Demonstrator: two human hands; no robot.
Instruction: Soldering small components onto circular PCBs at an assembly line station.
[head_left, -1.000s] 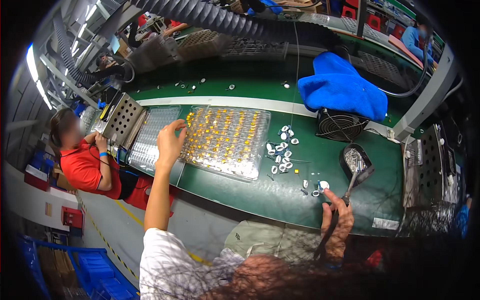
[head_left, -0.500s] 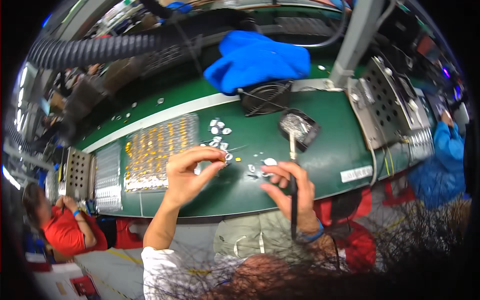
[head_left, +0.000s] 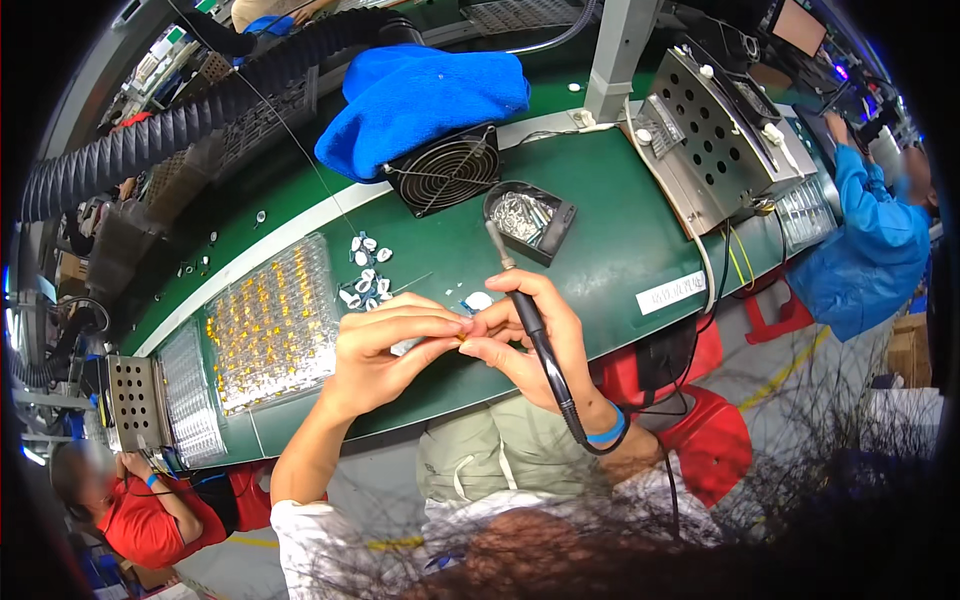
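Note:
My left hand (head_left: pixel 385 350) is closed in a pinch, its fingertips on a small yellow-orange part (head_left: pixel 462 339) mostly hidden by fingers. My right hand (head_left: pixel 548 345) meets it there, thumb and fingertips touching the same spot. Across that right hand lies a soldering iron (head_left: pixel 530 315) with a black handle, its metal tip pointing up and away, its cord running down past the wrist. Just beyond the fingers sits a round white piece (head_left: pixel 480 300) on the green table (head_left: pixel 620 260). Several small white round parts (head_left: pixel 368 252) lie beyond my left hand.
A clear blister tray (head_left: pixel 275 320) of yellow-orange parts lies left. Farther back stand a black fan (head_left: pixel 445 172) under a blue cloth (head_left: pixel 430 100) and a dark box (head_left: pixel 563 232) of metal shavings. A perforated metal case (head_left: pixel 700 130) is at right. Co-workers sit on both sides.
My hands, apart before, have come together at the fingertips. The soldering iron now slants across my right hand with its tip away from the dark box. The whole view has shifted.

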